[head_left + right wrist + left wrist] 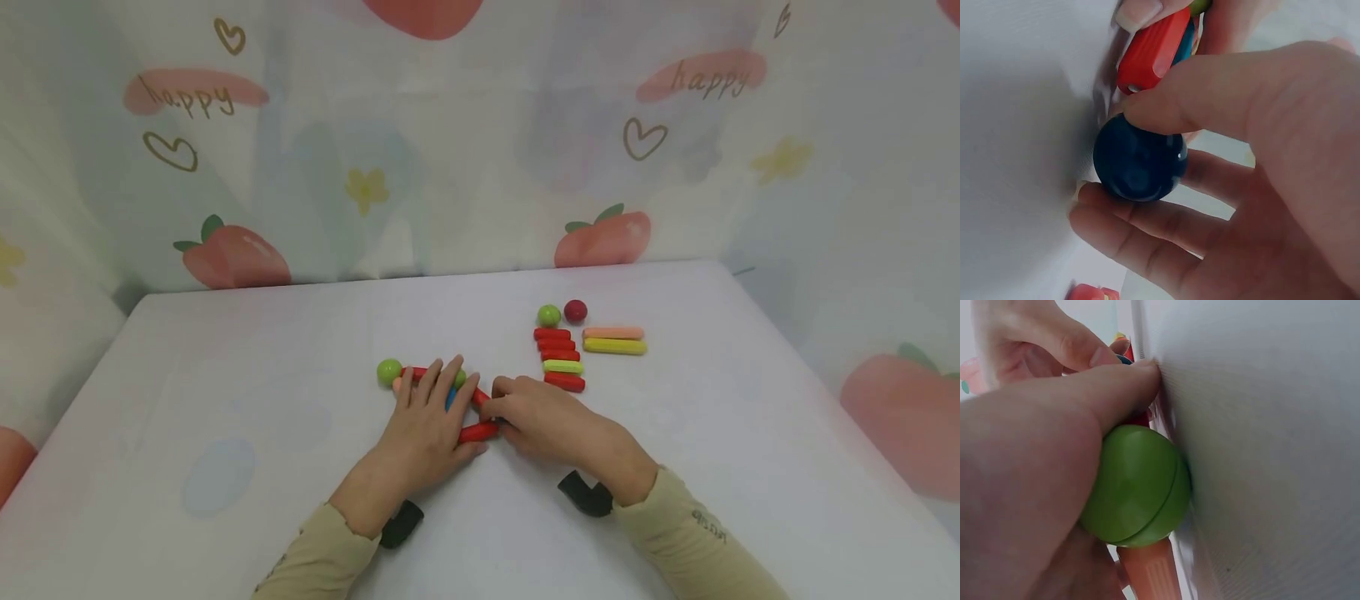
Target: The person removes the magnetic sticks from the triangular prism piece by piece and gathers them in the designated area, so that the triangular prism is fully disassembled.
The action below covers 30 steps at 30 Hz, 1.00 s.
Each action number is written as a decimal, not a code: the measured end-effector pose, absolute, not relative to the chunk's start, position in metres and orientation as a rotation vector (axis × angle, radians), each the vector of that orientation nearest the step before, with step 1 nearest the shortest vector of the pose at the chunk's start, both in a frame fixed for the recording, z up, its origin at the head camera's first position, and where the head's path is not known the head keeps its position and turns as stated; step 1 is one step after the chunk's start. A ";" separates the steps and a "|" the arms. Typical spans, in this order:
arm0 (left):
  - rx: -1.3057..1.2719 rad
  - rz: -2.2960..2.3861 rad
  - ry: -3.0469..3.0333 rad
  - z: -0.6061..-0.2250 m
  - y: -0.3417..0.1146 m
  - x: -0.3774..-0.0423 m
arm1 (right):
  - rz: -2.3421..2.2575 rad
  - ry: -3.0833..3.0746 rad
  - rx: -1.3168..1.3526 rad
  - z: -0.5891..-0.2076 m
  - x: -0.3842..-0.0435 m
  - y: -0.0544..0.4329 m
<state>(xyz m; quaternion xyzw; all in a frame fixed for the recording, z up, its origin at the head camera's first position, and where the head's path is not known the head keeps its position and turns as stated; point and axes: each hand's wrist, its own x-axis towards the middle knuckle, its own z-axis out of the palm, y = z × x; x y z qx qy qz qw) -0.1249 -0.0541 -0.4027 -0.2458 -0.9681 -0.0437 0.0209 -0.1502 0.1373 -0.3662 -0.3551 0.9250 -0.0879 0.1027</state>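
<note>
My left hand [427, 433] lies spread, fingers extended, over a small arrangement of coloured rods and balls, partly hiding it. Its thumb touches a red rod [1154, 50] at the near side. Close to the left palm are a green ball [1135, 484] and an orange rod [1150, 569]. At the right corner, my right hand [551, 421] pinches a dark blue ball [1140, 159] between thumb and fingers, right by the red rod's end. Another red rod [481, 397] slants toward those fingers. A blue piece [450, 398] shows between the left fingers.
Beyond the right hand lie a stacked row of short red rods [557, 345] with one yellow-green rod [562, 367], a peach rod [613, 332] and a yellow rod [615, 346]. A green ball [549, 315] and a dark red ball [575, 311] stand behind them on the white table [255, 358].
</note>
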 end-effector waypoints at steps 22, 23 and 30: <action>-0.772 -0.136 -3.034 -0.401 -0.056 -0.124 | -0.480 2.632 -0.966 -0.356 -0.155 0.155; -0.770 -0.140 -3.035 -0.401 -0.056 -0.125 | -0.492 2.637 -0.957 -0.355 -0.156 0.156; -0.754 -0.150 -3.084 -0.399 -0.054 -0.125 | -0.581 2.658 -0.956 -0.351 -0.159 0.164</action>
